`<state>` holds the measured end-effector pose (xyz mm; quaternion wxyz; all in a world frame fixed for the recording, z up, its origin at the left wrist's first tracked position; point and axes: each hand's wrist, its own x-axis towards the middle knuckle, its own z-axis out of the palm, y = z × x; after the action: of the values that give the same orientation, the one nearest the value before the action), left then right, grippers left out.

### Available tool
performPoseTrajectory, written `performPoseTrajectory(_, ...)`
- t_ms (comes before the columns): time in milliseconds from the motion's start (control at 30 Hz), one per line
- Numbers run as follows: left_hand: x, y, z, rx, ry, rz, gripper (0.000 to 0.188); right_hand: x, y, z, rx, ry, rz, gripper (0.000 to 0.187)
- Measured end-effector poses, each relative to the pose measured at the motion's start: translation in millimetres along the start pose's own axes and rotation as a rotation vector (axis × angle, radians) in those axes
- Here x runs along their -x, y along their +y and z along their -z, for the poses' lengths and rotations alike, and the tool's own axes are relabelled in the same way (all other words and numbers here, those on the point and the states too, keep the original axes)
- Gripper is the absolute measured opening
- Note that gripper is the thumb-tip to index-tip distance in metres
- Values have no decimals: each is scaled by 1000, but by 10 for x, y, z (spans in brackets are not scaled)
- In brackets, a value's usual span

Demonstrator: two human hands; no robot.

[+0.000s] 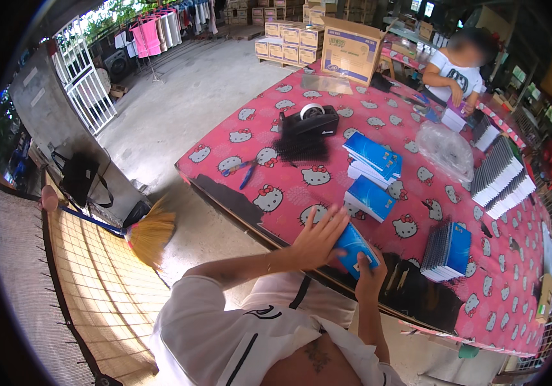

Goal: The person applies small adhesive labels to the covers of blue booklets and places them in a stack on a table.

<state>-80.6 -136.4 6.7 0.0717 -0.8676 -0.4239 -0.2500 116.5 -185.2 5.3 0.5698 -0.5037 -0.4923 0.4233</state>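
At the near edge of the table, a small blue-covered notebook (351, 242) is tilted up in front of me. My right hand (370, 275) grips its lower right part, thumb on the cover. My left hand (321, 239) lies along the notebook's left side, fingers stretched out and slightly blurred. Just beyond are two blue notebook stacks, a nearer one (370, 197) and a farther one (372, 157). To the right stands a stack of coil-bound blue notebooks (446, 252). A pile of black binding coils (302, 149) lies by a black tape dispenser (320, 122), with blue-handled pliers (248, 174) nearby.
A pink patterned cloth covers the table (314, 175), torn along the near edge. Clear plastic (444, 151) and tall bound-notebook stacks (502, 177) sit to the right. Across the table, a person (454, 76) handles notebooks. A large carton (351, 53) stands at the far end; a broom (150, 235) leans left.
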Motion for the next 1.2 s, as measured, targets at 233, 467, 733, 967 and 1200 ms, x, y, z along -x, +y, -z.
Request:
performPoseTrajectory(233, -334, 1, 79, -35, 9, -64, 89, -55, 73, 102, -166, -27, -30, 35)
performPoseTrajectory(467, -575, 113, 311, -70, 58, -24, 93, -27, 57, 55, -160, -33, 6, 34)
performPoseTrajectory(733, -609, 224, 262, -60, 77, -50, 94, 21, 61, 73, -141, -40, 28, 31)
performPoseTrajectory(967, -422, 95, 76, 147, 5, -224, 57, 55, 60, 270, -19, -120, -36, 35)
performPoseTrajectory(1200, -489, -77, 302, 83, -109, -378, 51, 32, -25, 260, 54, -196, 24, 33)
